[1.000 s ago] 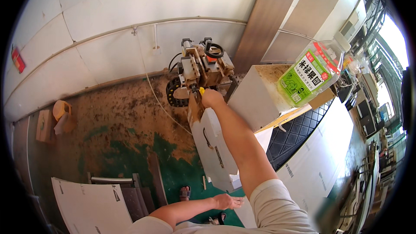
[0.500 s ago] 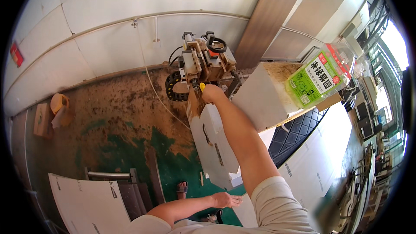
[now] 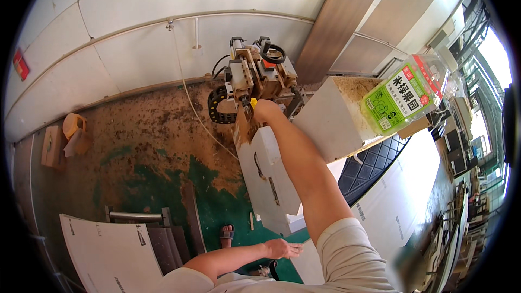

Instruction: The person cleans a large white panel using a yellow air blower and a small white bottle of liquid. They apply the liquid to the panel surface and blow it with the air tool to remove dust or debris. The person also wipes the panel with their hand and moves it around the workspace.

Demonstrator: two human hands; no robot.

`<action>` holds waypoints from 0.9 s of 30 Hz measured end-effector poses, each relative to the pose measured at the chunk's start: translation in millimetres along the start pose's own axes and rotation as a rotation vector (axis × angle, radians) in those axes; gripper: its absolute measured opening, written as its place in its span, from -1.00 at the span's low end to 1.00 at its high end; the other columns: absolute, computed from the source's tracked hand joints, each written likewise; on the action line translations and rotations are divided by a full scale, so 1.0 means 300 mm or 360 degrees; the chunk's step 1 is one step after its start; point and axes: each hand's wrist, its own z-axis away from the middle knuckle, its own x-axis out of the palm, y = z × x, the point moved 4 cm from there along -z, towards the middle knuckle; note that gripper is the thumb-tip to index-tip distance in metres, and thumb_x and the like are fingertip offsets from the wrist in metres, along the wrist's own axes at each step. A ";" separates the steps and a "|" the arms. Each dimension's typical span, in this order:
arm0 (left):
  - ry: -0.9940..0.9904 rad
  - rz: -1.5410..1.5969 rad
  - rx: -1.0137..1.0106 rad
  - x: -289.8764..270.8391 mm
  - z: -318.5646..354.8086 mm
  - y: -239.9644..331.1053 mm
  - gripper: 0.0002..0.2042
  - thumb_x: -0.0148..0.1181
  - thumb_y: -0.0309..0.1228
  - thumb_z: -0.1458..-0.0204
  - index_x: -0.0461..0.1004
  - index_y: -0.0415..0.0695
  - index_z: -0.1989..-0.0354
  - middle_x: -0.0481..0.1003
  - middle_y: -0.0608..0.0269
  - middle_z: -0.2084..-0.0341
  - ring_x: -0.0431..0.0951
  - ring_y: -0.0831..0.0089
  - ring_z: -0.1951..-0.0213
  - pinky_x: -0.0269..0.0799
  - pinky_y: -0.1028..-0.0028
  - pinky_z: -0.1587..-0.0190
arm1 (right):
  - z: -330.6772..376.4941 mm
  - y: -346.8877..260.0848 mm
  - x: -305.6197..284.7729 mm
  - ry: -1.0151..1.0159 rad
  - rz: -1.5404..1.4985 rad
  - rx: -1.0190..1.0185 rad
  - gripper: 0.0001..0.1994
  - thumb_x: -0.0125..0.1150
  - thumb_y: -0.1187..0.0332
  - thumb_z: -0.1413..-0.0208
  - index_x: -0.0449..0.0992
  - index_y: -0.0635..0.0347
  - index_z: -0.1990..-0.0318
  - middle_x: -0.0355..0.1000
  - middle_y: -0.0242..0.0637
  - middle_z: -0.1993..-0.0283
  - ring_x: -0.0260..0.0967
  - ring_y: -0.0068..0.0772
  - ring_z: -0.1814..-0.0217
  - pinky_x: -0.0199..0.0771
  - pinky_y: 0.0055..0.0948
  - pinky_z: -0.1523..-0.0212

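Yellow, a small piece is being held in the curled right hand, close to the machine standing just beyond that hand, while a white box between the two hands is being partly covered by the right forearm. Well back from there, the left hand is being held out empty, its fingers straight. To the right of the right hand, a bottle is being supported by a dusty cabinet.
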 end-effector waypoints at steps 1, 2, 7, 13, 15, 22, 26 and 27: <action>0.0006 -0.0005 -0.0001 0.000 0.000 0.001 -0.59 0.20 -0.38 -0.13 0.44 -0.06 -0.19 0.28 0.43 -0.39 0.10 0.41 -0.48 0.48 0.38 -0.26 | 0.000 -0.002 0.001 -0.0034 0.0005 0.0007 -0.72 0.23 0.41 -0.09 0.65 0.28 0.05 0.59 0.00 -0.03 0.58 0.02 -0.04 0.58 -0.07 -0.01; 0.0010 -0.0011 0.0002 0.002 0.000 0.001 -0.59 0.20 -0.38 -0.13 0.44 -0.06 -0.19 0.28 0.43 -0.39 0.10 0.41 -0.48 0.48 0.38 -0.26 | -0.001 0.000 0.002 -0.0067 0.0009 0.0018 -0.73 0.23 0.41 -0.10 0.65 0.28 0.06 0.59 0.00 -0.03 0.58 0.01 -0.04 0.58 -0.07 -0.01; 0.0007 -0.0013 -0.0011 -0.008 0.002 0.004 -0.60 0.21 -0.37 -0.13 0.45 -0.06 -0.17 0.29 0.43 -0.38 0.11 0.40 -0.48 0.48 0.38 -0.25 | 0.011 0.001 -0.009 -0.0041 -0.0044 0.0014 -0.74 0.21 0.41 -0.13 0.65 0.27 0.06 0.59 -0.01 -0.02 0.58 0.00 -0.03 0.58 -0.09 0.01; 0.0014 -0.0056 -0.0004 -0.013 0.001 0.008 -0.61 0.19 -0.38 -0.14 0.46 -0.06 -0.17 0.30 0.44 -0.38 0.11 0.41 -0.48 0.49 0.40 -0.25 | 0.024 0.003 -0.028 -0.0069 -0.0074 0.0063 -0.74 0.20 0.44 -0.14 0.63 0.26 0.03 0.57 -0.02 -0.06 0.56 0.02 -0.05 0.58 -0.08 0.02; -0.0005 -0.0049 -0.0005 -0.005 -0.001 0.007 -0.61 0.19 -0.38 -0.14 0.46 -0.06 -0.17 0.30 0.44 -0.38 0.11 0.42 -0.48 0.48 0.40 -0.25 | 0.019 0.009 -0.029 -0.0179 0.0048 0.0066 -0.74 0.20 0.46 -0.15 0.63 0.28 0.02 0.57 -0.02 -0.08 0.56 0.01 -0.06 0.58 -0.08 0.02; 0.0015 -0.0072 0.0002 -0.002 0.001 0.002 -0.60 0.19 -0.38 -0.14 0.45 -0.06 -0.18 0.30 0.44 -0.38 0.10 0.43 -0.48 0.48 0.41 -0.26 | 0.032 0.011 -0.046 -0.0107 -0.0064 0.0086 -0.73 0.21 0.45 -0.13 0.63 0.27 0.01 0.57 -0.01 -0.08 0.56 0.02 -0.07 0.57 -0.07 0.00; -0.0006 -0.0061 -0.0013 -0.014 -0.003 0.010 -0.60 0.19 -0.38 -0.14 0.45 -0.06 -0.18 0.30 0.46 -0.38 0.10 0.43 -0.48 0.47 0.41 -0.27 | 0.031 0.013 -0.040 -0.0104 -0.0062 0.0077 -0.71 0.22 0.46 -0.11 0.63 0.27 0.01 0.57 -0.01 -0.09 0.55 0.02 -0.09 0.57 -0.07 -0.03; -0.0005 -0.0054 -0.0012 -0.011 -0.004 0.011 -0.60 0.19 -0.37 -0.13 0.45 -0.06 -0.18 0.30 0.46 -0.38 0.11 0.43 -0.48 0.47 0.41 -0.27 | 0.028 0.017 -0.035 -0.0155 -0.0025 0.0088 -0.71 0.22 0.46 -0.10 0.63 0.27 0.01 0.57 -0.01 -0.09 0.55 0.02 -0.10 0.57 -0.08 -0.04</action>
